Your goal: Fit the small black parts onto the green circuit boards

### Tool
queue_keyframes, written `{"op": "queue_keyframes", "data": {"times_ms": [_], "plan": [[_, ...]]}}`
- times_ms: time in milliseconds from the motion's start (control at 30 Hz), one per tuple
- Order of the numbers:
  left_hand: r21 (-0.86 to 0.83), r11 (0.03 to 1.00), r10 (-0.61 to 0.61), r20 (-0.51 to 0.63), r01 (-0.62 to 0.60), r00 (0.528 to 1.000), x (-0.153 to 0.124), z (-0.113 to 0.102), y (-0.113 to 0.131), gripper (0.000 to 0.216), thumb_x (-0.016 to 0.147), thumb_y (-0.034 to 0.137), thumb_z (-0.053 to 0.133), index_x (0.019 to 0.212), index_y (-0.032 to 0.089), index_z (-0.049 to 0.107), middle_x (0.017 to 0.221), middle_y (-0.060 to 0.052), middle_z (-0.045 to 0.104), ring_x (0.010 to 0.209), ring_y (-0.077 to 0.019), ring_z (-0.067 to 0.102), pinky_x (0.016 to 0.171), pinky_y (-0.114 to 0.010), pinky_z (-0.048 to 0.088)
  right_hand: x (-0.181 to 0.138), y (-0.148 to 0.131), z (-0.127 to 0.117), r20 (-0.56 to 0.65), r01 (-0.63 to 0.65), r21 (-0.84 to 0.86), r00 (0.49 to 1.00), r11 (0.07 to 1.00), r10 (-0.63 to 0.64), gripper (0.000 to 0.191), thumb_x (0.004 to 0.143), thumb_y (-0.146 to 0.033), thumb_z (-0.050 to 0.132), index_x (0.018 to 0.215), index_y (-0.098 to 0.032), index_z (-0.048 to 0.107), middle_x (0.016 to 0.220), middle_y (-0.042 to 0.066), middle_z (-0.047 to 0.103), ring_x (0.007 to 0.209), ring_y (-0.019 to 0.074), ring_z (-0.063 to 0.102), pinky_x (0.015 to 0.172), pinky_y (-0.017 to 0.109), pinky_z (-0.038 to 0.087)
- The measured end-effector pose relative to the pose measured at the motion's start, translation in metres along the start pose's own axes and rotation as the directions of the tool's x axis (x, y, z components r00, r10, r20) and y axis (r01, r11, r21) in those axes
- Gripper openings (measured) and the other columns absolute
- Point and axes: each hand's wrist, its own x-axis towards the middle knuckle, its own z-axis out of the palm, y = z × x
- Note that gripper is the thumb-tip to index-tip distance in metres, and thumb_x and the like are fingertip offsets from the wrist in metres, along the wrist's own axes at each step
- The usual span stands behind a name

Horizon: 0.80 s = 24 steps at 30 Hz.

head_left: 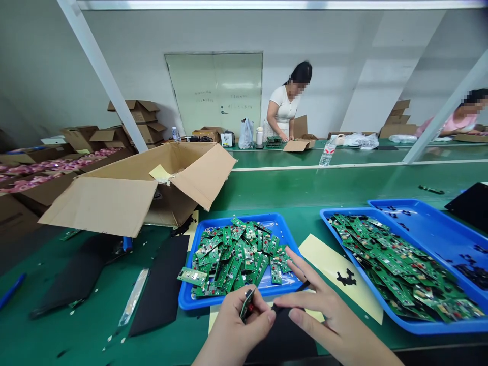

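My left hand (244, 325) is closed around a small circuit board (247, 303), held on edge with a red part showing. Close beside it, my right hand (324, 310) has its thumb and index finger at a slim black piece (284, 307), whose tip meets the left fingertips. The other right fingers are stretched out. Just beyond both hands, a blue tray (185, 300) bears a loose heap of green circuit boards (232, 254). Whether the black piece touches the held board is hidden by my fingers.
Right of the hands lie small black parts (346, 277) on yellow paper (316, 249), a second blue tray (385, 323) full of boards and another blue tray (427, 218) with black bits. An open carton (107, 203) stands left. Across the bench are a bottle (327, 151) and two people.
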Motion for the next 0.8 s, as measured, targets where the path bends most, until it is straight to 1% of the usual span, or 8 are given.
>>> {"op": "queue_keyframes", "data": {"times_ms": [100, 167, 267, 400, 500, 567, 633, 800], "plan": [[-0.023, 1.0, -0.011, -0.014, 0.011, 1.0, -0.003, -0.004, 0.002, 0.024, 0.06, 0.025, 0.069, 0.055, 0.02, 0.046, 0.049, 0.008, 0.043, 0.05, -0.0083, 0.029, 0.052, -0.023, 0.024, 0.0, 0.01, -0.012, -0.16, -0.129, -0.075, 0.98, 0.989, 0.116, 0.047, 0.09, -0.056, 0.048, 0.129, -0.032, 0.058, 0.156, 0.007, 0.023, 0.133, 0.036, 0.039, 0.103, 0.056, 0.039], [-0.021, 1.0, 0.005, -0.045, -0.006, 0.999, -0.005, -0.007, 0.004, 0.024, 0.06, 0.028, 0.07, 0.055, 0.019, 0.049, 0.051, 0.007, 0.044, 0.051, -0.0092, 0.031, 0.052, -0.023, 0.024, 0.0, 0.016, -0.019, -0.258, -0.203, -0.088, 0.95, 0.975, 0.174, 0.049, 0.089, -0.059, 0.047, 0.128, -0.031, 0.059, 0.153, 0.008, 0.03, 0.132, 0.036, 0.041, 0.101, 0.055, 0.041], [-0.004, 1.0, 0.022, -0.086, -0.022, 0.996, -0.007, -0.009, 0.005, 0.023, 0.061, 0.033, 0.072, 0.058, 0.017, 0.056, 0.053, 0.006, 0.042, 0.054, -0.0104, 0.032, 0.054, -0.024, 0.025, -0.001, 0.014, -0.021, -0.304, -0.173, -0.04, 0.94, 0.984, 0.153, 0.046, 0.088, -0.058, 0.049, 0.12, -0.03, 0.066, 0.144, 0.009, 0.047, 0.131, 0.0342, 0.043, 0.106, 0.055, 0.035], [0.052, 0.998, 0.042, -0.053, -0.039, 0.998, -0.008, -0.005, -0.001, 0.019, 0.061, 0.033, 0.074, 0.061, 0.017, 0.063, 0.053, 0.006, 0.042, 0.053, -0.0104, 0.032, 0.055, -0.024, 0.025, 0.003, -0.003, -0.019, -0.188, -0.02, 0.255, 0.98, 0.967, 0.069, 0.046, 0.09, -0.059, 0.045, 0.106, -0.027, 0.074, 0.114, 0.01, 0.07, 0.116, 0.0313, 0.059, 0.103, 0.05, 0.041], [0.085, 0.995, 0.06, -0.02, -0.058, 0.998, -0.011, -0.003, -0.005, 0.017, 0.063, 0.033, 0.072, 0.063, 0.017, 0.066, 0.052, 0.006, 0.042, 0.052, -0.0104, 0.032, 0.053, -0.024, 0.024, 0.01, -0.009, -0.024, -0.006, 0.034, 0.497, 0.999, 0.867, -0.036, 0.049, 0.091, -0.06, 0.045, 0.101, -0.023, 0.075, 0.097, 0.01, 0.076, 0.1, 0.028, 0.068, 0.09, 0.042, 0.052], [0.092, 0.992, 0.092, -0.053, -0.086, 0.994, -0.014, -0.004, -0.005, 0.017, 0.064, 0.034, 0.072, 0.064, 0.017, 0.068, 0.053, 0.004, 0.044, 0.052, -0.0111, 0.035, 0.053, -0.024, 0.026, 0.014, -0.007, -0.031, 0.07, 0.078, 0.62, 0.985, 0.78, -0.155, 0.046, 0.09, -0.058, 0.049, 0.101, -0.022, 0.075, 0.092, 0.009, 0.076, 0.09, 0.0253, 0.07, 0.084, 0.039, 0.053], [0.082, 0.99, 0.124, -0.139, -0.113, 0.982, -0.016, -0.007, -0.003, 0.017, 0.063, 0.035, 0.074, 0.064, 0.018, 0.069, 0.054, 0.004, 0.046, 0.053, -0.012, 0.038, 0.054, -0.025, 0.029, 0.014, 0.001, -0.038, 0.063, 0.126, 0.676, 0.972, 0.727, -0.226, 0.036, 0.089, -0.052, 0.055, 0.107, -0.025, 0.072, 0.094, 0.008, 0.075, 0.091, 0.0238, 0.07, 0.084, 0.038, 0.053], [0.03, 0.984, 0.173, -0.354, -0.173, 0.919, -0.018, -0.014, 0.005, 0.019, 0.061, 0.038, 0.077, 0.061, 0.021, 0.069, 0.056, 0.001, 0.053, 0.055, -0.0145, 0.042, 0.055, -0.026, 0.033, 0.003, 0.023, -0.054, -0.042, 0.244, 0.616, 0.96, 0.749, -0.278, 0.028, 0.086, -0.045, 0.062, 0.111, -0.035, 0.068, 0.099, 0.006, 0.074, 0.095, 0.0252, 0.069, 0.087, 0.042, 0.051]]}}
